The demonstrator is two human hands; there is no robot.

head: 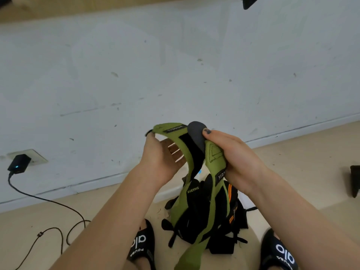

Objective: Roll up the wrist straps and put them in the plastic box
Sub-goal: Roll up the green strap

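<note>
Before a white wall (175,55), both hands (196,152) hold a green strap (214,166).

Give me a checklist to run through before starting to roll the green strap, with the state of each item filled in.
1. Right hand grips the green fabric wrist strap near its grey rounded pad: ok.
2. Left hand holds the strap's other end at the top: ok.
3. Strap free of twists along its whole length: cannot tell; its lower part hangs out of the picture.
4. Strap clear of the pile of black and orange straps on the floor: cannot tell; it hangs in front of the pile.
5. Plastic box located for the drop: not ok; no box is clearly in view.
6. Rolling begun: not ok; the strap hangs unrolled.
</note>
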